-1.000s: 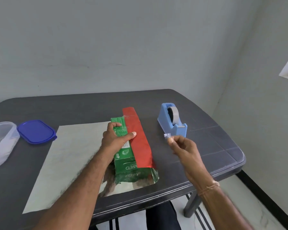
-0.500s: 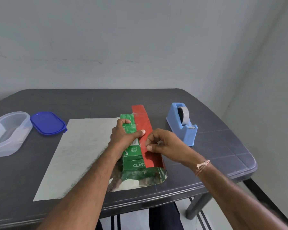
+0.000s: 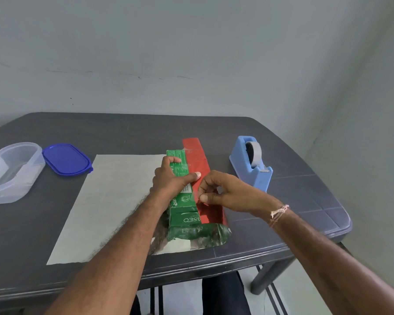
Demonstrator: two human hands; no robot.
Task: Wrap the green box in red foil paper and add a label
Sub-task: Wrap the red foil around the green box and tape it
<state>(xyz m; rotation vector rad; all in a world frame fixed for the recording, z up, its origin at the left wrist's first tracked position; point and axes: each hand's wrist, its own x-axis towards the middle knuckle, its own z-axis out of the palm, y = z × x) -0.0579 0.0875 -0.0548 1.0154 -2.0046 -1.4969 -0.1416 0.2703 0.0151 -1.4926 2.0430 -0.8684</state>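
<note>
While the green box (image 3: 184, 215) lies lengthwise near the middle of the dark table (image 3: 282, 226), it rests on the red foil paper (image 3: 197, 155), whose red flap is folded up over the box's right side. The paper's silvery underside spreads flat to the left and mirrors the box at the near edge. The left hand (image 3: 170, 179) grips the box, fingers curled over its left edge and the thumb stretched right across the top onto the red flap. Just right of that thumb, the right hand (image 3: 225, 192) pinches thumb against forefinger at the flap's edge on the box; whether anything small lies between the fingertips cannot be told. A pale thread (image 3: 279, 212) circles the right wrist.

To the right stands a light blue tape dispenser (image 3: 256, 178) holding a roll of tape (image 3: 256, 151). At the far left sits a clear plastic container (image 3: 8, 194), open-topped, with only the table showing through it; its blue lid (image 3: 66, 159) lies just beside it.
</note>
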